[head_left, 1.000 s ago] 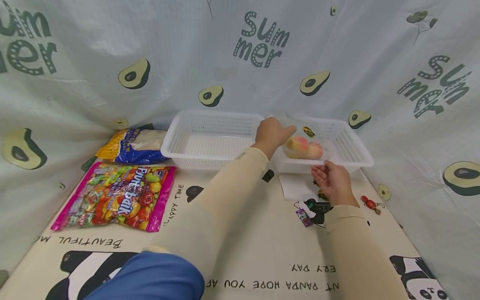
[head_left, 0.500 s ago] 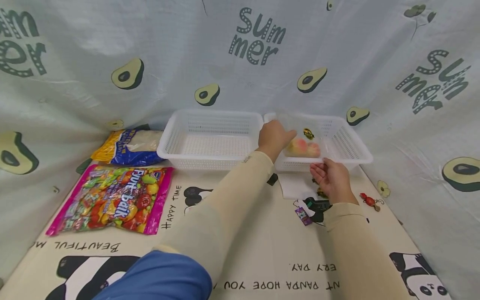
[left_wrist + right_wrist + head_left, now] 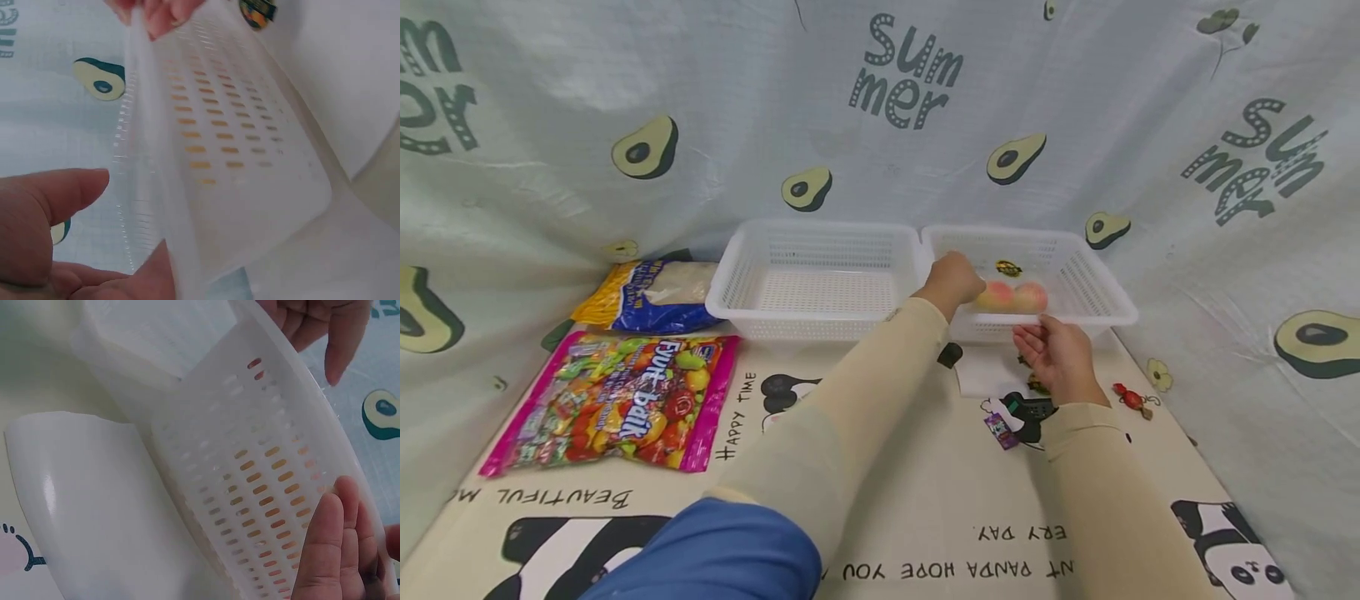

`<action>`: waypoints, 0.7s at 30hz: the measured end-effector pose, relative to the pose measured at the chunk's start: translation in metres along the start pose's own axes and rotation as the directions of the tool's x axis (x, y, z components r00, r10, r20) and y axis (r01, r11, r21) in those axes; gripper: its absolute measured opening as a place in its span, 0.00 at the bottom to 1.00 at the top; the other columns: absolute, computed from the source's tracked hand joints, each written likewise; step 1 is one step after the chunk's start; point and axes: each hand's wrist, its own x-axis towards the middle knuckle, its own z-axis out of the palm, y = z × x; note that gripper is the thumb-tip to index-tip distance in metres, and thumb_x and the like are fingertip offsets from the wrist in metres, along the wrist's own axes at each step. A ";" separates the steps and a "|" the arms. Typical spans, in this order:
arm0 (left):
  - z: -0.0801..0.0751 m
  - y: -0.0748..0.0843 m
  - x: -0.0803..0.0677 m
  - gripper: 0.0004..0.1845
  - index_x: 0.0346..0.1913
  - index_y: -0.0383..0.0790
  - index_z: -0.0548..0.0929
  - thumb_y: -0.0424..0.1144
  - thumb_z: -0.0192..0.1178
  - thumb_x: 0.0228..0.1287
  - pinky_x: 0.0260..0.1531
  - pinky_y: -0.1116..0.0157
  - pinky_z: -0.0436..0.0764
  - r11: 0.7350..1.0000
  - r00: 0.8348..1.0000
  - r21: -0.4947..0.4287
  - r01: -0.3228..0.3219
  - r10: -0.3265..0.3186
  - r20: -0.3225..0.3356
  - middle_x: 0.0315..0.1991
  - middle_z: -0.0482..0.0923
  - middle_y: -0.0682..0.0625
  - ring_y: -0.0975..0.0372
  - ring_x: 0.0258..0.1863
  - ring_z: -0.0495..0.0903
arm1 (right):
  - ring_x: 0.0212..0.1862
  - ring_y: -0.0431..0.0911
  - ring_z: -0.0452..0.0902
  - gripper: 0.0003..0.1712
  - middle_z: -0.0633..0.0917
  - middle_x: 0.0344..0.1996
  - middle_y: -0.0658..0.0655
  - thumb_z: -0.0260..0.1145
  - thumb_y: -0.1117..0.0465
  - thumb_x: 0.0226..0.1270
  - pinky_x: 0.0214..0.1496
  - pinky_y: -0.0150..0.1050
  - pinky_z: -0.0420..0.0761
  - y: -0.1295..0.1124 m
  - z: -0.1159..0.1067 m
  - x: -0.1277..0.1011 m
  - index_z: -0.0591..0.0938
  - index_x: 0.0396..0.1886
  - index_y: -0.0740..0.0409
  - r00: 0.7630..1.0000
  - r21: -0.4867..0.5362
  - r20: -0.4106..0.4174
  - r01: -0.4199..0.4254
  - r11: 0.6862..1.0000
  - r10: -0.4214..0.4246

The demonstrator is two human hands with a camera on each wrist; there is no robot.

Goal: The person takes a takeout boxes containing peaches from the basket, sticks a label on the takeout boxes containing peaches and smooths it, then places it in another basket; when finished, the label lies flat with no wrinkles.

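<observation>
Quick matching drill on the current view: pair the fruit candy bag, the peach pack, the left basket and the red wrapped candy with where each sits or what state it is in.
Things:
1. fruit candy bag
2. peach pack
3. left basket
4. red wrapped candy

Places or states:
A. inside the right basket, at the left hand
B. on the mat right of the right hand
C. nothing visible inside
D. flat on the mat, far left, pink edges

Pairs: 1-D, 2-A, 3-C, 4-B
</observation>
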 end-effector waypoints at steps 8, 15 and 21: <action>-0.002 -0.005 0.011 0.36 0.76 0.38 0.66 0.45 0.66 0.71 0.66 0.56 0.78 0.883 0.963 -0.441 0.163 -0.045 0.266 0.76 0.65 0.47 0.54 0.74 0.67 | 0.45 0.45 0.90 0.24 0.88 0.45 0.55 0.56 0.50 0.81 0.51 0.37 0.87 0.001 0.005 0.003 0.67 0.69 0.53 1.000 -0.003 0.004 0.004 1.000 -0.004; -0.003 -0.010 0.008 0.36 0.77 0.40 0.65 0.46 0.64 0.72 0.71 0.56 0.72 0.847 0.956 -0.501 0.179 -0.029 0.291 0.78 0.63 0.48 0.55 0.77 0.64 | 0.44 0.45 0.90 0.22 0.88 0.40 0.54 0.56 0.49 0.81 0.51 0.36 0.86 0.004 0.008 0.005 0.68 0.67 0.53 1.000 -0.007 0.002 -0.014 1.000 0.014; 0.007 -0.013 -0.014 0.37 0.77 0.38 0.64 0.49 0.61 0.71 0.70 0.55 0.72 0.870 0.995 -0.492 0.022 0.029 0.096 0.76 0.66 0.46 0.53 0.73 0.68 | 0.41 0.45 0.90 0.23 0.89 0.40 0.55 0.55 0.49 0.81 0.52 0.37 0.86 0.005 0.008 0.008 0.67 0.67 0.54 1.000 -0.013 0.004 -0.002 1.000 0.002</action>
